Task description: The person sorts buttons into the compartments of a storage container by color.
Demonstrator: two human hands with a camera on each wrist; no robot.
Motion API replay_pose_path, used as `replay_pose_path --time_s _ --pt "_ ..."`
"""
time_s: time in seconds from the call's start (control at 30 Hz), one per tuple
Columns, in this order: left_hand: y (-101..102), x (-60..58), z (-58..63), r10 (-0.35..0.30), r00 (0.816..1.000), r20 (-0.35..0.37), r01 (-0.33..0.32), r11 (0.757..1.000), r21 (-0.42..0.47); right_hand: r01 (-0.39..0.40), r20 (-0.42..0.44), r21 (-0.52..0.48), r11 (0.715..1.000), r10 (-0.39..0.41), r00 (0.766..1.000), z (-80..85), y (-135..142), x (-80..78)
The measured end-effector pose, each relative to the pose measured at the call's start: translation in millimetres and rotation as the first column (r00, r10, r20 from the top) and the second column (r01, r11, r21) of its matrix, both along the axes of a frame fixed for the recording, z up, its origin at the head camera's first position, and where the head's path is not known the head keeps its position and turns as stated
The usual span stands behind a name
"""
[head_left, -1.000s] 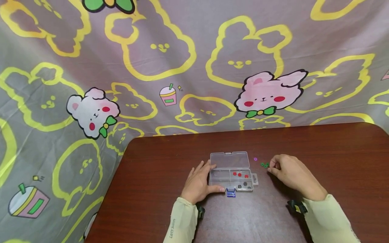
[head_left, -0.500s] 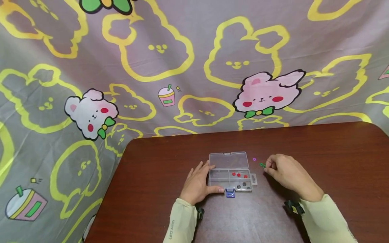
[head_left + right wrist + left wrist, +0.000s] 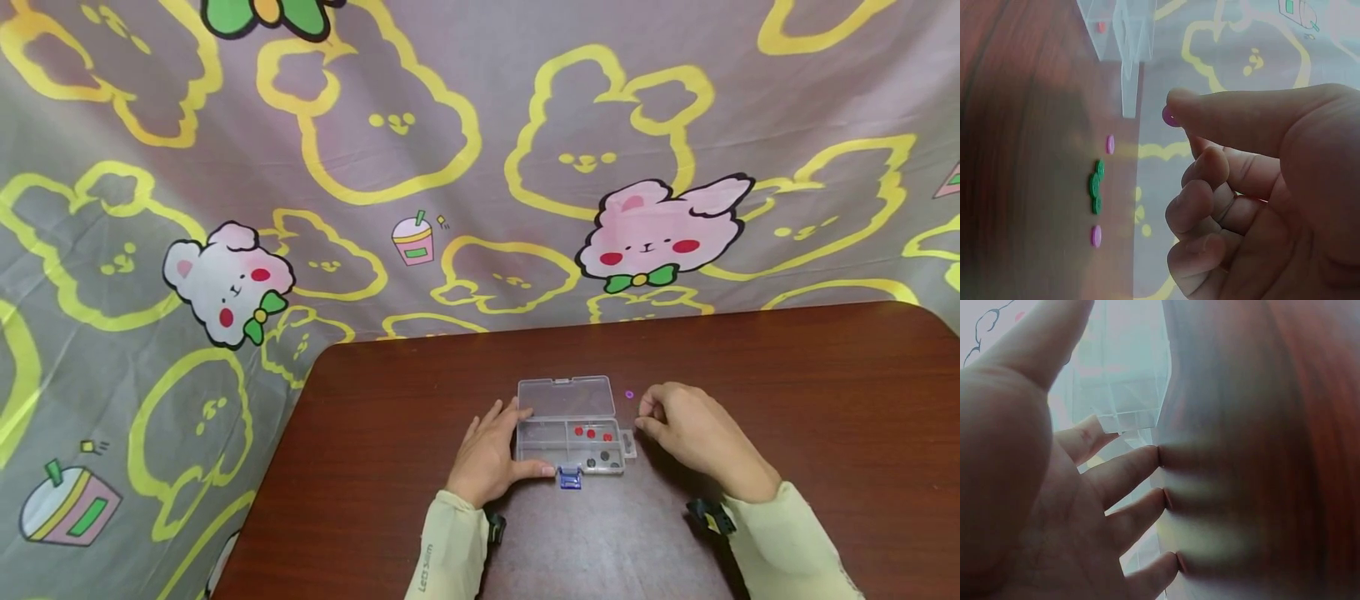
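A clear plastic compartment box [image 3: 542, 432] lies with its lid [image 3: 566, 397] swung back. My left hand [image 3: 487, 454] holds its left end, thumb along the front edge and index finger at the hinge side. Red buttons [image 3: 591, 434] and dark buttons [image 3: 604, 456] lie in separate right-hand compartments. My right hand [image 3: 686, 425], just right of the box, pinches a purple button [image 3: 1169, 116] between thumb and index finger above the table. Several green buttons [image 3: 1094, 186] and two purple buttons [image 3: 1110, 144] lie nearby in the right wrist view; my hand hides the green ones from the head view.
The brown wooden table [image 3: 405, 417] reaches back to a patterned cloth [image 3: 495, 150]. A blue latch [image 3: 570, 477] sticks out at the box's front, and a clear hanging tab [image 3: 628, 443] at its right end.
My right hand has moved left from the green buttons towards the box, and now covers them in the head view. The left hand and the box have stayed in place.
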State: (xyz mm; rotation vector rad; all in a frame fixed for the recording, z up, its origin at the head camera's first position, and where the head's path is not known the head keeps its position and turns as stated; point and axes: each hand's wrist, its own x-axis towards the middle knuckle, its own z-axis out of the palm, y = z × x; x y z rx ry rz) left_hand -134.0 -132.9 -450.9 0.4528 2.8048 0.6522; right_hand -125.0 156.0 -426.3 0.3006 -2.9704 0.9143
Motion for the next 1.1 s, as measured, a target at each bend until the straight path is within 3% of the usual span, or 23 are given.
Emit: replay_pose_path --time_s 1.1 --pt "-1 -1.0 -1.7 -0.011 1.000 -0.020 0.011 1.000 0.007 -0.077 -0.041 -0.041 0.996 0.075 0.996 -4.8 -55 -4.7"
